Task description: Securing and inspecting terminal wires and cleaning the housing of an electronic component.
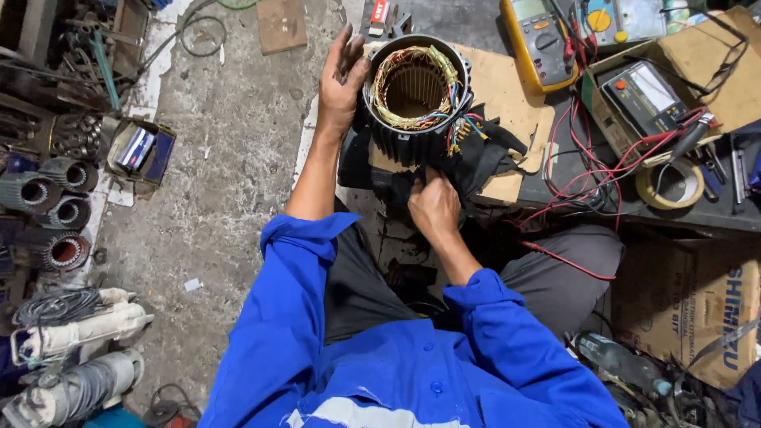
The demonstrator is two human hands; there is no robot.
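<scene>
The big dark bench is covered w/ flat brown cardboard. On it, at the near edge, sits the motor shell — a round black metal tube w/ ribs down the outside, open end up. Inside it are shiny copper wire coils tied w/ pale string, and thin coloured wires spill over its right side.

The left hand is flat on the shell's left side, fingers spread open, steadying it, not wrapped around. The right hand is low at the front of the shell, fingers curled tight — I can't tell what they pinch, maybe a wire or the black cloth there.

Looks like the wire-sorting step. The next move prob. needs small, soft pulls, since the wires are thin and bendy.

Nearby: yellow meter, tape roll, red leads.
</scene>
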